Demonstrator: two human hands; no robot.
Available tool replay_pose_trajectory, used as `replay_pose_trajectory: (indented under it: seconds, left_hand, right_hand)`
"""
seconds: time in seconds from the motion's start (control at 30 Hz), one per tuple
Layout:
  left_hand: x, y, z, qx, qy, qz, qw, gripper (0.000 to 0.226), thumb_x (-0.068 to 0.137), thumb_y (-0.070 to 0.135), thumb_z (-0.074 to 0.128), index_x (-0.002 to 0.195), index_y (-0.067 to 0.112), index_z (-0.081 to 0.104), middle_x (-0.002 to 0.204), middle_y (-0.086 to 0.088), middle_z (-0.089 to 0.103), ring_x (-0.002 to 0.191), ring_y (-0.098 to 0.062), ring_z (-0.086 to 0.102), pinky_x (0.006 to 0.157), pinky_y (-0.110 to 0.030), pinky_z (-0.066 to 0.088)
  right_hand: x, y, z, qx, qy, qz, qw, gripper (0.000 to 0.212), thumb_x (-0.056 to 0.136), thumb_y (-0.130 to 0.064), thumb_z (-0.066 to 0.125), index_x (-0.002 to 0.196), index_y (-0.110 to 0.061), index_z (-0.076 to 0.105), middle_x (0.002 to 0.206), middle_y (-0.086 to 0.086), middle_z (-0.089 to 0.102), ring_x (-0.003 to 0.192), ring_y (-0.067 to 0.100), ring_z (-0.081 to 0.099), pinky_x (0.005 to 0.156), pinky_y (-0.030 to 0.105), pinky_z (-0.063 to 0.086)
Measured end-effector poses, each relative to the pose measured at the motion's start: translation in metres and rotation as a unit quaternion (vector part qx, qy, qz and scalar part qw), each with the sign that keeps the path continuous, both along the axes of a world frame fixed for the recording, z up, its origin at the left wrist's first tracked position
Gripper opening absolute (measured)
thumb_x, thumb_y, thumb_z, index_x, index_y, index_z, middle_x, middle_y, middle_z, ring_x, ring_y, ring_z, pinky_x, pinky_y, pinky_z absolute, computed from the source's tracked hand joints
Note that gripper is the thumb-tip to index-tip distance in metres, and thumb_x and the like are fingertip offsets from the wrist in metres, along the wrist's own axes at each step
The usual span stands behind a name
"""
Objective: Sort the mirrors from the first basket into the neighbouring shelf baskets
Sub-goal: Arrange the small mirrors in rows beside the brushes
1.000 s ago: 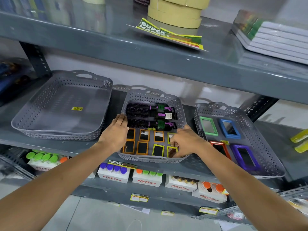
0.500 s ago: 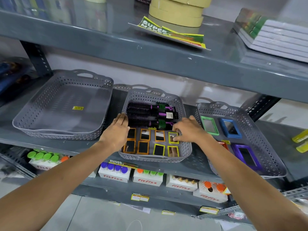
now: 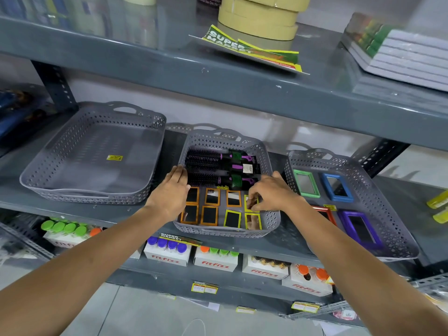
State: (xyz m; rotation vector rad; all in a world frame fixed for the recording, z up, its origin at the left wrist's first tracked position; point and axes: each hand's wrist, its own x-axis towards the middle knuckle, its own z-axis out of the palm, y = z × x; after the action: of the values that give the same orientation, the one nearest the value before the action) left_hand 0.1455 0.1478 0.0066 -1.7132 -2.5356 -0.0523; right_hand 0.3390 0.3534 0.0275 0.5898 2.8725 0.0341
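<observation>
Right hand [image 3: 271, 195] shifted from basket's front right corner to yellow mirror [image 3: 249, 202] further back, fingers pinching its edge. Left hand [image 3: 172, 192] flat on middle basket [image 3: 269, 163] left rim, holding nothing. Picking step; next: lift mirror, carry to neighbouring basket.

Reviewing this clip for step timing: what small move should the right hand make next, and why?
Probably pinch and lift the yellow-framed mirror. The right hand has its fingertips on that mirror's frame in the middle basket, but the mirror lies flat, not yet raised.

Tape rolls [image 3: 260, 16], stacked books [image 3: 402, 54], hairbrushes [image 3: 218, 167]
</observation>
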Motion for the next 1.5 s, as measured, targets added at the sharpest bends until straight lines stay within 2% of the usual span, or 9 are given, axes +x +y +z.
replay_pose_trajectory:
  seconds: [0.13,0.37,0.5,0.63,0.9,1.0,1.1,1.33,1.5]
  left_hand:
    - [-0.001,0.000,0.001,-0.005,-0.009,0.003,1.000,0.051,0.101,0.020,0.021,0.145,-0.001,0.007,0.156,-0.017,0.015,0.145,-0.025,0.007,0.118,-0.033,0.004]
    - [-0.001,0.000,0.002,-0.041,0.045,-0.015,0.998,0.050,0.101,0.019,0.018,0.144,-0.004,0.008,0.155,-0.018,0.017,0.145,-0.029,0.008,0.120,-0.039,0.005]
    - [-0.001,0.000,0.001,-0.041,0.065,-0.021,0.997,0.050,0.101,0.020,0.020,0.144,-0.003,0.010,0.154,-0.018,0.019,0.144,-0.029,0.009,0.120,-0.038,0.004]
    - [-0.001,0.000,0.003,-0.051,0.069,-0.019,0.996,0.050,0.101,0.020,0.019,0.144,-0.005,0.010,0.154,-0.019,0.019,0.144,-0.030,0.009,0.120,-0.039,0.005]
    - [0.001,0.000,0.005,-0.058,0.086,-0.026,0.994,0.049,0.101,0.019,0.017,0.143,-0.005,0.011,0.153,-0.020,0.019,0.144,-0.032,0.010,0.120,-0.040,0.006]
    - [0.002,0.000,0.004,-0.029,0.056,-0.013,0.998,0.049,0.101,0.020,0.020,0.144,-0.004,0.013,0.153,-0.020,0.021,0.144,-0.029,0.012,0.118,-0.036,0.004]
    - [0.002,-0.001,0.004,-0.009,0.038,-0.007,0.999,0.049,0.102,0.020,0.022,0.144,-0.003,0.014,0.153,-0.020,0.021,0.144,-0.028,0.012,0.117,-0.033,0.004]
    - [0.002,0.000,0.002,-0.018,0.053,-0.006,0.998,0.049,0.102,0.020,0.022,0.143,-0.004,0.015,0.153,-0.020,0.022,0.144,-0.030,0.013,0.117,-0.035,0.005]
    - [0.001,0.000,0.000,-0.007,0.057,-0.004,0.998,0.048,0.101,0.020,0.024,0.143,-0.003,0.018,0.152,-0.020,0.024,0.143,-0.029,0.014,0.117,-0.034,0.005]
  right_hand:
    - [0.000,0.001,-0.002,0.002,0.005,-0.002,1.000,0.021,0.072,-0.047,0.074,0.088,-0.033,0.070,0.087,-0.019,0.068,0.089,0.010,0.043,0.077,0.035,0.023]
    - [0.001,0.001,-0.002,0.004,0.011,-0.006,1.000,0.018,0.074,-0.047,0.073,0.087,-0.035,0.070,0.086,-0.021,0.065,0.091,0.010,0.046,0.076,0.034,0.021]
    - [0.001,-0.001,0.006,-0.012,0.048,-0.016,0.999,0.030,0.076,-0.055,0.068,0.096,-0.034,0.066,0.096,-0.012,0.068,0.097,0.014,0.048,0.082,0.035,0.024]
    - [0.009,-0.020,0.006,-0.032,-0.008,0.037,0.999,0.042,0.065,-0.068,0.067,0.089,-0.034,0.066,0.083,-0.015,0.063,0.084,0.010,0.045,0.079,0.034,0.026]
    - [0.014,-0.025,-0.001,-0.028,-0.028,0.038,0.998,0.044,0.065,-0.064,0.071,0.091,-0.030,0.064,0.079,-0.015,0.057,0.083,0.011,0.044,0.083,0.034,0.028]
    - [0.010,-0.022,0.002,-0.060,0.021,0.018,0.998,0.045,0.065,-0.069,0.067,0.092,-0.034,0.063,0.086,-0.014,0.065,0.086,0.011,0.051,0.080,0.032,0.026]
    - [-0.007,-0.021,0.002,-0.057,0.070,0.001,0.996,0.037,0.079,-0.059,0.061,0.103,-0.032,0.063,0.097,-0.011,0.068,0.095,0.016,0.056,0.084,0.034,0.026]
    - [-0.029,-0.029,-0.011,-0.015,0.027,-0.013,0.999,0.021,0.087,-0.046,0.059,0.097,-0.031,0.069,0.101,-0.008,0.070,0.102,0.019,0.057,0.095,0.040,0.029]
    - [-0.027,-0.031,-0.010,-0.002,0.044,-0.010,0.999,0.031,0.086,-0.052,0.056,0.104,-0.029,0.065,0.102,-0.004,0.068,0.105,0.021,0.054,0.097,0.040,0.029]
